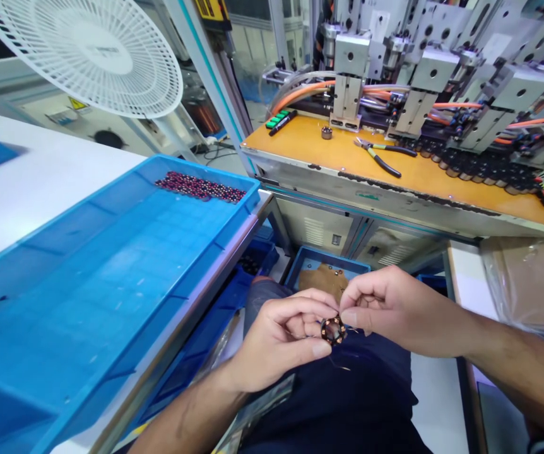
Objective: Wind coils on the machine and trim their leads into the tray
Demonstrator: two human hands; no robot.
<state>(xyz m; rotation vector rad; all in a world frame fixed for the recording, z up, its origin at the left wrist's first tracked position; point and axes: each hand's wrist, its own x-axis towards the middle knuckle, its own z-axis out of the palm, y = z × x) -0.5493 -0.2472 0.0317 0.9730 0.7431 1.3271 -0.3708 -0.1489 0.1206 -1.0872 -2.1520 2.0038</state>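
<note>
My left hand (279,340) pinches a small round wound coil part (333,330) between thumb and fingers, held over my lap. My right hand (388,306) is closed in a pinch at the upper right edge of the same part, touching it or a fine wire on it; thin wire ends trail below the part. Both hands hover in front of the orange machine bench (338,154).
A large blue tray (111,265) on the left table holds a cluster of similar small coil parts (201,187) in its far corner. Pliers (380,154), a green marker (279,122) and one loose coil (327,132) lie on the bench. A white fan (87,53) stands upper left. A blue bin (326,271) sits below the bench.
</note>
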